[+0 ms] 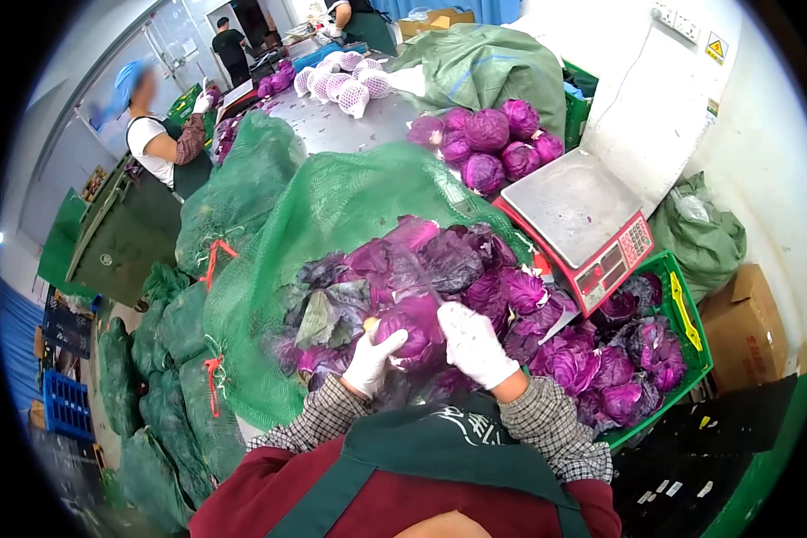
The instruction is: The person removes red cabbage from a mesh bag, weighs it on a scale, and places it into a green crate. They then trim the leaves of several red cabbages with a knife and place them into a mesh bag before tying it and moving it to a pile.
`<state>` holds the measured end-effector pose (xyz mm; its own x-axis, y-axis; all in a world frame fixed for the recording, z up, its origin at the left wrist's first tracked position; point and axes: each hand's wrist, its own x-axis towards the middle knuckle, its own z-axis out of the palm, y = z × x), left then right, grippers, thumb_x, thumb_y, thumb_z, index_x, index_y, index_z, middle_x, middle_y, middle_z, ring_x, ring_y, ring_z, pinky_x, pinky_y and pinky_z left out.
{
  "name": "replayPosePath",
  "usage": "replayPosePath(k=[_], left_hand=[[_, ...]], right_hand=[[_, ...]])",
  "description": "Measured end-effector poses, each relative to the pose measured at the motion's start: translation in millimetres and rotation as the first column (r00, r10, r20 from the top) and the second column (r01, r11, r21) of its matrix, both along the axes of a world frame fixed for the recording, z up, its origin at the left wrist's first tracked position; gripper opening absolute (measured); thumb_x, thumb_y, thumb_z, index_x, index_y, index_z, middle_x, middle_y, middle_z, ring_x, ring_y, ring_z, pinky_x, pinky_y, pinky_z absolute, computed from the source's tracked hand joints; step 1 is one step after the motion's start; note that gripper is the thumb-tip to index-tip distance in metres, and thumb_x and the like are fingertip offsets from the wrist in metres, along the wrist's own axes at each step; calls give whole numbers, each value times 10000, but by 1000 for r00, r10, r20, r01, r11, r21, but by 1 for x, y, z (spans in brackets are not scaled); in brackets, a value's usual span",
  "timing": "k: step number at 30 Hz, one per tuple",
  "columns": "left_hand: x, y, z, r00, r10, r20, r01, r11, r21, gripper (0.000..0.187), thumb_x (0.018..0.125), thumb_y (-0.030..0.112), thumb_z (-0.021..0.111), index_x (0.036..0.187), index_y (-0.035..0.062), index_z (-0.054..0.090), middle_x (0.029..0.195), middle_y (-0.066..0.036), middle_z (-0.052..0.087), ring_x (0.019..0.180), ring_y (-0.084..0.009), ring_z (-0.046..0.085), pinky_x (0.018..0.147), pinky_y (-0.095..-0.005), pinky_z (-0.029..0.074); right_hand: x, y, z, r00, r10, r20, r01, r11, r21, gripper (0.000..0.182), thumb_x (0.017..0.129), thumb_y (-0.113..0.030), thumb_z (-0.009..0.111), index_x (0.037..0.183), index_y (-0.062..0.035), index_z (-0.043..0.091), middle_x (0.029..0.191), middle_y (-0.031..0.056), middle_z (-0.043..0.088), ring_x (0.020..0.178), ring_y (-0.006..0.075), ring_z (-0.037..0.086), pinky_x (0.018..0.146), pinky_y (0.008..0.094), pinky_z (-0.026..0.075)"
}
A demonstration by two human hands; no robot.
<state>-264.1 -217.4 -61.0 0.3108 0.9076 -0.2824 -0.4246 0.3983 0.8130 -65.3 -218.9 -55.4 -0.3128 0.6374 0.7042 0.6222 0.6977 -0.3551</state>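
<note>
Between my two white-gloved hands is a red cabbage (414,328), purple and glossy, over a heap of loose heads and leaves. My left hand (372,360) grips its left side, thumb laid across the front and fingers behind. Fingers curled, my right hand (477,346) closes at the cabbage's right edge; its fingertips are partly hidden. Other red cabbages (439,260) and dark outer leaves are piled just beyond, on an opened green mesh sack (269,269). A greyish-green wilted leaf (321,319) lies left of the held head.
At right, a red weighing scale (560,211) stands beside a green crate (704,363) of cabbages. Bare purple heads (487,131) and white-netted ones (353,97) sit farther back on the metal table (318,125). Full mesh sacks (175,421) crowd the left. A co-worker (166,134) stands far left.
</note>
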Motion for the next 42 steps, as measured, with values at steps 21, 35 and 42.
replayPosePath(k=[21, 35, 42], left_hand=[[-4, 15, 43, 947, 317, 56, -306, 833, 460, 642, 762, 110, 719, 1309, 4, 401, 1214, -134, 520, 1100, -236, 544, 924, -358, 485], [-4, 18, 41, 961, 250, 122, -278, 876, 395, 621, 777, 83, 706, 1313, 15, 399, 1190, -114, 532, 1079, -216, 556, 895, -340, 506], [-13, 21, 31, 962, 123, 244, -184, 952, 245, 486, 858, 183, 629, 1276, 1, 463, 1219, -116, 558, 1110, -226, 554, 962, -367, 454]], right_hand=[[-30, -9, 68, 897, -191, -398, -88, 806, -585, 538, 755, -226, 767, 1192, -24, 527, 825, 62, 601, 730, 134, 571, 689, 261, 491], [-20, -8, 53, 596, -262, -759, -496, 623, -605, 271, 824, -60, 651, 1069, 7, 555, 823, 46, 610, 590, 79, 568, 541, 221, 485], [-16, -11, 64, 500, -316, -806, -627, 509, -589, 163, 838, -90, 654, 943, 17, 587, 753, 63, 640, 483, 74, 538, 435, 214, 443]])
